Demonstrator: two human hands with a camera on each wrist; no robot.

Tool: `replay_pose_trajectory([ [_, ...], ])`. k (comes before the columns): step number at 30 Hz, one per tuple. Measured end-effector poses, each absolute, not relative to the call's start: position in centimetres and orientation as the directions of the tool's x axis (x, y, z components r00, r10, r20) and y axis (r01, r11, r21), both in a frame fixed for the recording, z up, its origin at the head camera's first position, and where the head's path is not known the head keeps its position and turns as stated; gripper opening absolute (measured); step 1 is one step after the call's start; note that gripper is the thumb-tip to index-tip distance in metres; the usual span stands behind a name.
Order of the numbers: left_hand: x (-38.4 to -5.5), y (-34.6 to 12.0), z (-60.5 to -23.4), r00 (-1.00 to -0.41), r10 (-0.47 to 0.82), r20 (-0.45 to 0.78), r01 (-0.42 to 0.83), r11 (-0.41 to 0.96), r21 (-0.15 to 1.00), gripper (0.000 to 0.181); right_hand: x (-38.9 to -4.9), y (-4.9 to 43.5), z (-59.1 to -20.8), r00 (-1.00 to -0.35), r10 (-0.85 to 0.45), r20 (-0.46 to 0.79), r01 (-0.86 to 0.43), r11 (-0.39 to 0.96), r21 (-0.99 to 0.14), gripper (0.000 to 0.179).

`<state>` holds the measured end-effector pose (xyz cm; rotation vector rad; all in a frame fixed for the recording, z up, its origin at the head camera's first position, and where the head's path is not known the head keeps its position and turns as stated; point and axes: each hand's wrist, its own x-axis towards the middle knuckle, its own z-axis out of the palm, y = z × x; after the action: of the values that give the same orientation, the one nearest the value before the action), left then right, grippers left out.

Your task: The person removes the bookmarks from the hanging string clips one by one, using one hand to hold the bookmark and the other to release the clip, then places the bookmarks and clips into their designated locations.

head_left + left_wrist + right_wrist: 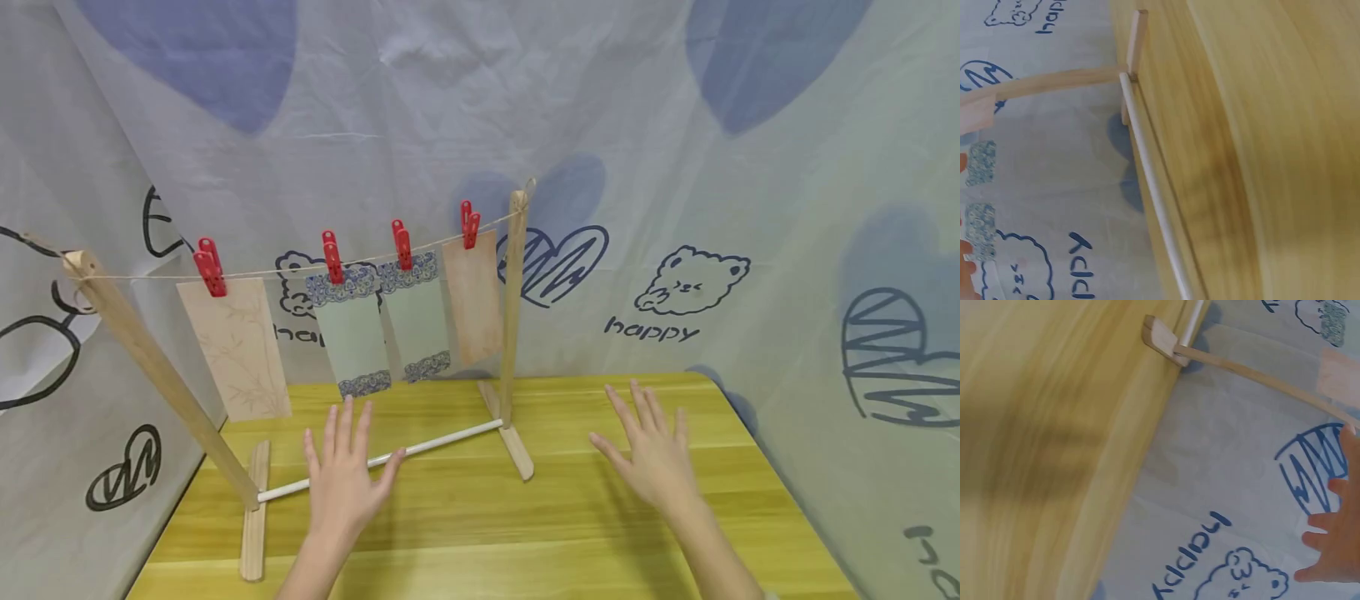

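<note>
In the head view my left hand hovers in front of the white rod of a small wooden drying rack, fingers spread and holding nothing. To the right of the rack, my right hand is held over the table with its fingers apart, also holding nothing. Red clothespins fix several paper cards on the rack's string: a beige card at left, two pale green cards with blue patterned ends, and a pinkish card at right. The right wrist view shows the right fingers at its edge.
Wooden posts stand on flat wooden feet on the yellow wood-grain table. Behind the table hangs a light cloth printed with hearts, bears and the word "happy". The table's right edge slants toward the cloth.
</note>
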<state>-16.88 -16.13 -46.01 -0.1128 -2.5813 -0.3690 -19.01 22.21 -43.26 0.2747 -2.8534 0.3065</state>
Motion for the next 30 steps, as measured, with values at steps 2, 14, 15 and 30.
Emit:
replay_pose_trajectory([
  [2, -16.9, -16.4, -46.3, -0.832, 0.013, 0.554, 0.177, 0.954, 0.243, 0.075, -19.2, 22.1, -43.8, -0.934, -0.161, 0.320, -0.227, 0.956, -0.183, 0.071],
  [14, -16.9, -18.0, -48.8, -0.709, 0.011, 0.705, 0.258, 0.935, 0.245, 0.073, -20.0, 20.8, -47.2, -0.870, -0.165, 0.465, -0.301, 0.924, -0.235, 0.064],
  [15, -16.9, -18.1, -49.0, -0.695, 0.008, 0.719, 0.261, 0.935, 0.242, 0.072, -20.0, 20.6, -47.5, -0.866, -0.169, 0.471, -0.308, 0.922, -0.233, 0.064],
  [30, -16.0, -21.3, -52.9, -0.658, -0.045, 0.752, 0.222, 0.942, 0.250, 0.067, -21.1, 18.7, -50.8, -0.845, -0.208, 0.494, -0.356, 0.907, -0.227, 0.061],
])
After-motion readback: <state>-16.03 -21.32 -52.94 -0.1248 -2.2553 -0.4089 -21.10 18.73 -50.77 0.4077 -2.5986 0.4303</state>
